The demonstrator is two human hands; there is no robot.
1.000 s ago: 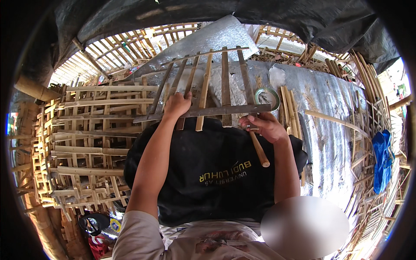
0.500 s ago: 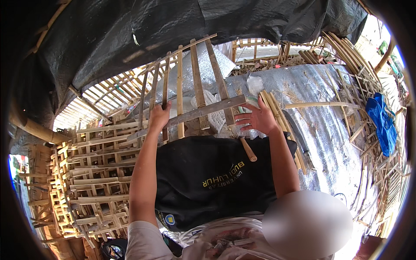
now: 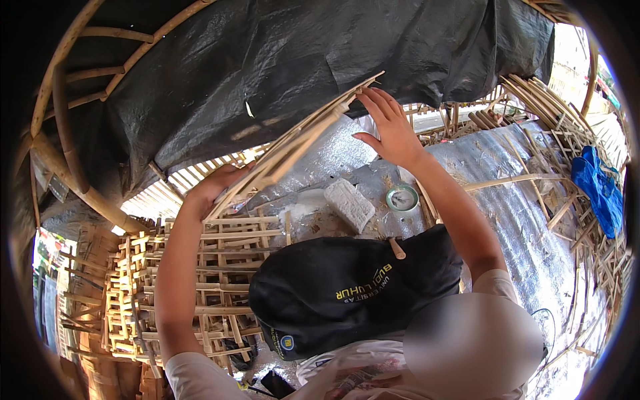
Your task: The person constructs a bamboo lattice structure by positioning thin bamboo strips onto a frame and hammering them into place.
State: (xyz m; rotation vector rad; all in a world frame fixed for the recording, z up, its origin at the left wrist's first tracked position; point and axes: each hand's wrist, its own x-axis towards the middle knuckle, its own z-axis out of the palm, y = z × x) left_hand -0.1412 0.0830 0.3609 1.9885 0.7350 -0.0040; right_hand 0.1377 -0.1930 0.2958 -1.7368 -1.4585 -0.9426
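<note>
A bamboo slat panel (image 3: pixel 293 157) is raised in front of me, tilted so that I see it nearly edge-on. My left hand (image 3: pixel 221 185) is closed around its near left end; the panel partly hides those fingers. At the far upper right end, the fingertips of my right hand (image 3: pixel 390 127) touch the panel, fingers stretched out and thumb apart. Below it, a whitish block (image 3: pixel 350 205) lies on the silvery sheet beside a small round dish (image 3: pixel 402 198). Black cloth (image 3: pixel 313 267) covers my lap, and the end of a wooden stick (image 3: pixel 397 249) sticks out above it.
Several similar bamboo panels (image 3: pixel 227 263) are stacked at my left. A black tarp (image 3: pixel 267 80) hangs across the far side. Right of me, a blue bag (image 3: pixel 593 193) lies among loose bamboo strips on the corrugated silvery sheet (image 3: pixel 507 233).
The panel has been lifted and turned from face-on to nearly edge-on. My left hand moved left with it, and my right hand rose to its far end. The block and dish are now uncovered.
</note>
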